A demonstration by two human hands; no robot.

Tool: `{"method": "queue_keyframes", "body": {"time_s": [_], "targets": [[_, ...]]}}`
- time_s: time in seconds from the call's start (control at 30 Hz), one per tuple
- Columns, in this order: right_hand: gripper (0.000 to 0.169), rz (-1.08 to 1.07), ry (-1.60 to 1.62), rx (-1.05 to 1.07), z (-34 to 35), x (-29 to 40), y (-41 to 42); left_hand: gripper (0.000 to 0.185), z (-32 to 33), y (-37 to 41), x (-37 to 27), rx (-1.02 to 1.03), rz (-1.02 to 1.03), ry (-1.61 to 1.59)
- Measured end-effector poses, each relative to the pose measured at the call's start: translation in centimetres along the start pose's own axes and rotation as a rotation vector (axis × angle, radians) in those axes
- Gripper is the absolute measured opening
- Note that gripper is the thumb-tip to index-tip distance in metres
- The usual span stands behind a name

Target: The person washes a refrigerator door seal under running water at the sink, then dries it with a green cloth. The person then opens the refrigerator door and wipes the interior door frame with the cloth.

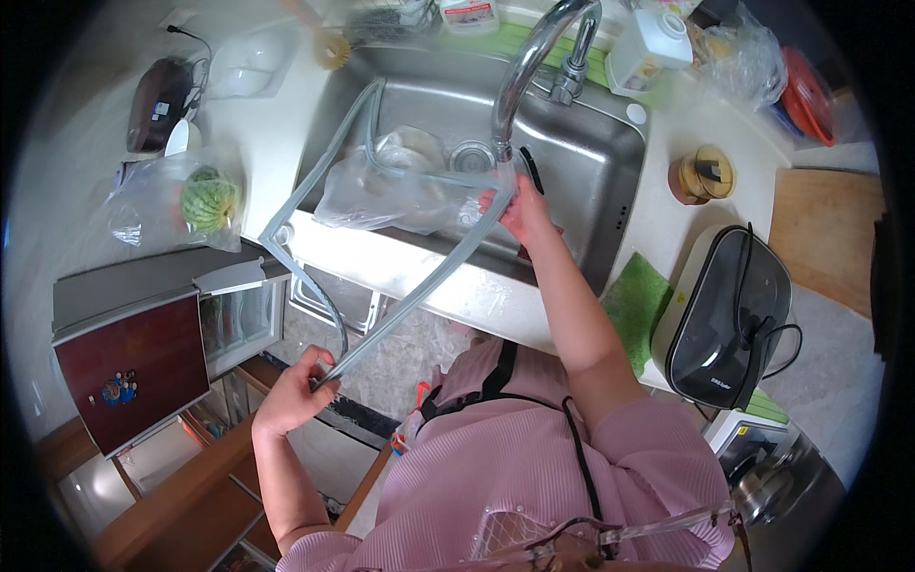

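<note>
A long pale grey rubber gasket forms a bent loop, reaching from the sink out over the counter's front edge. My left hand pinches one corner of it between thumb and fingers, out in front of the counter. At the sink, my right hand grips another corner under the chrome faucet, where water runs onto the strip. The gasket's far corner rests against the steel sink's back left wall. Below the strip, a clear plastic bag lies in the basin. Beside my right hand is a black handle-like object, partly hidden.
A bagged watermelon sits on the left counter, above a dark red refrigerator. To the right are a green cloth, a black-lidded appliance, an amber jar and a wooden board. A white jug stands behind the sink.
</note>
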State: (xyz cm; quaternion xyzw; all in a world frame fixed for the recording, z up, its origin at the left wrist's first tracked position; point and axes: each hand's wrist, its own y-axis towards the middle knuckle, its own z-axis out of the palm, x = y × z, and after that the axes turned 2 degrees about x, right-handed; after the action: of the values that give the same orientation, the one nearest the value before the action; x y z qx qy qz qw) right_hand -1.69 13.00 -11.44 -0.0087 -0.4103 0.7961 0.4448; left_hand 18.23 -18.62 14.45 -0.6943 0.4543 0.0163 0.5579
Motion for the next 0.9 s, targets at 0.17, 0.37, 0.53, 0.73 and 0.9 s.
{"method": "queue_keyframes", "body": {"time_s": [0.17, 0.37, 0.53, 0.73, 0.9], "targets": [[0.040, -0.239, 0.051, 0.069, -0.6, 2.0, -4.9, 0.025, -0.1, 0.0, -0.2, -0.127, 0.042, 0.070], [0.038, -0.578, 0.318, 0.254, -2.0, 5.4, -8.9, 0.024, 0.7, 0.9, -2.2, -0.166, 0.192, 0.061], [0.038, -0.837, -0.286, 0.141, -1.4, 7.4, -12.6, 0.026, -0.6, 2.8, -1.4, -0.173, 0.144, 0.115], [0.046, -0.744, -0.733, -0.044, -0.3, 1.2, -8.2, 0.039, -2.2, 7.9, -0.7, -0.218, 0.042, 0.476], [0.041, -0.702, -0.660, -0.010, 2.5, 0.4, -7.1, 0.051, 0.6, 13.0, -2.6, -0.335, 0.015, 0.659]]}}
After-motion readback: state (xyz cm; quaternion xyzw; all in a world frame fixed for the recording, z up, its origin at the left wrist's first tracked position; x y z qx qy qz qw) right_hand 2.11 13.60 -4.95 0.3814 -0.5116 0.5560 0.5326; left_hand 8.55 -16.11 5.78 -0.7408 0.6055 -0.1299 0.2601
